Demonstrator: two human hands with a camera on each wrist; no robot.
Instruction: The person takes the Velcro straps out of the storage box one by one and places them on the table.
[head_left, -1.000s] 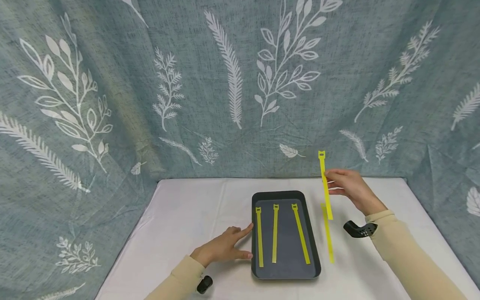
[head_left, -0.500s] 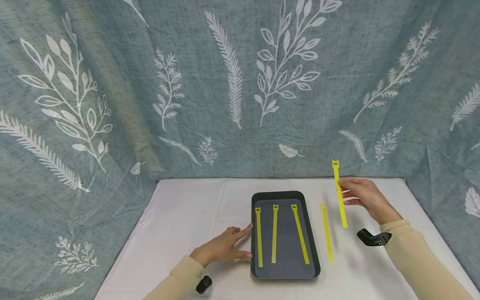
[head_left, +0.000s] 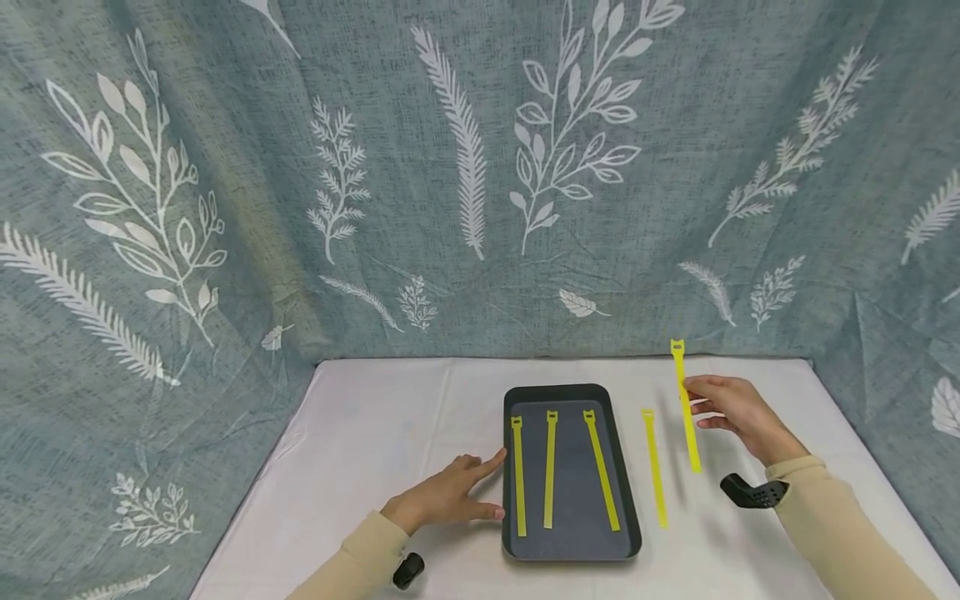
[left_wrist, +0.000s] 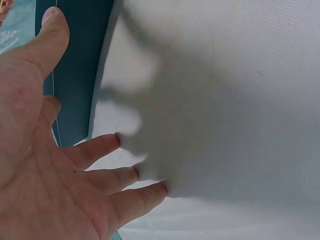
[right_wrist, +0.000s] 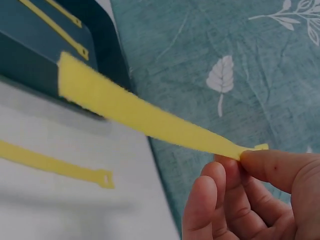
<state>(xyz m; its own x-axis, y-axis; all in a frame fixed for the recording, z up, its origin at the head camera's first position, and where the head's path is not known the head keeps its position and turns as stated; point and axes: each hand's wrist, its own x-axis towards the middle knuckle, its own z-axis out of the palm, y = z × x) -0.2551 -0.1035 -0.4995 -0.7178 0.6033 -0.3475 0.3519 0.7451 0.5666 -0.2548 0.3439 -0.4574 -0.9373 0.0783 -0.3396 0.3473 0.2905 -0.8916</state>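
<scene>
My right hand [head_left: 731, 414] held one yellow strap [head_left: 686, 406] pinched between thumb and the tips of the fingers [right_wrist: 215, 175], near its slotted end. The strap stood nearly upright above the table [head_left: 375, 433], off to the right of the dark tray [head_left: 572, 546] and well clear of it, its lower end hanging free over the white cloth. From the right wrist camera I saw the strap stretch away from my pinch toward the tray's corner, blurred along its length.

Another loose strap [head_left: 654, 467] lay flat on the table between the tray and the one I held, parallel to the tray's right side and just beside it. Three more straps lay side by side inside the tray: the left one [head_left: 517, 475], the middle one [head_left: 549, 468] and the right one [head_left: 602, 469], which slanted a little.

My left hand [head_left: 448, 495] rested palm down on the table, its fingers [left_wrist: 127, 175] spread and relaxed, gripping nothing. The forefinger and thumb reached to the tray's left rim; I could not tell whether they touched it.

Behind the table hung a grey-green cloth [head_left: 465, 167] printed with white leaves.
</scene>
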